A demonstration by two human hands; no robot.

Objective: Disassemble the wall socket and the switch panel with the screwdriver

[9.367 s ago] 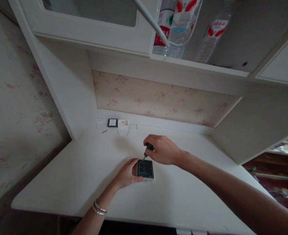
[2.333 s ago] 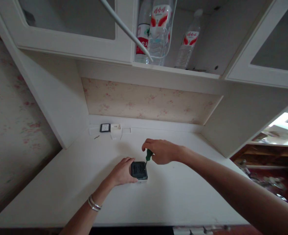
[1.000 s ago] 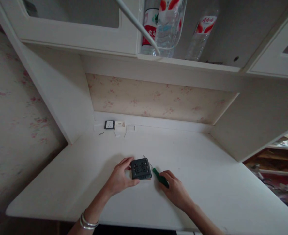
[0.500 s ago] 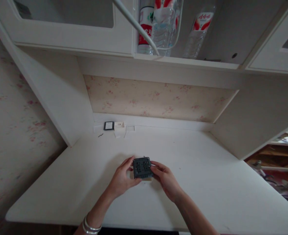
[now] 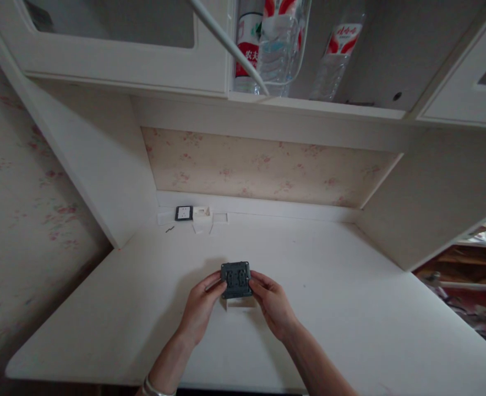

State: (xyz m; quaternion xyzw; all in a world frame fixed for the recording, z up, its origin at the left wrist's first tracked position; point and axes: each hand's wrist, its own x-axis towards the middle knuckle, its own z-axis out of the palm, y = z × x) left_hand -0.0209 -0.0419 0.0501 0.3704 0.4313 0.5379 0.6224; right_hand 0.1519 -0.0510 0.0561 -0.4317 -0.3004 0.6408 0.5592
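Note:
A dark grey socket module [image 5: 236, 279] is held up off the white desk [image 5: 329, 308] between both hands. My left hand [image 5: 199, 309] pinches its left edge and my right hand [image 5: 272, 304] pinches its right edge. Just below the module a white piece [image 5: 240, 303] lies on the desk between my hands. The green screwdriver is not in sight.
At the back left of the desk lie a small black socket face [image 5: 184, 213], white plastic parts [image 5: 201, 215] and a tiny screw [image 5: 169, 229]. Water bottles [image 5: 278, 47] stand on the shelf overhead, with a white rod [image 5: 226, 44] slanting in front. Side panels close in the desk on both sides.
My right hand laid down the green screwdriver and came to the module's right edge. Both hands then lifted the module off the white piece on the desk.

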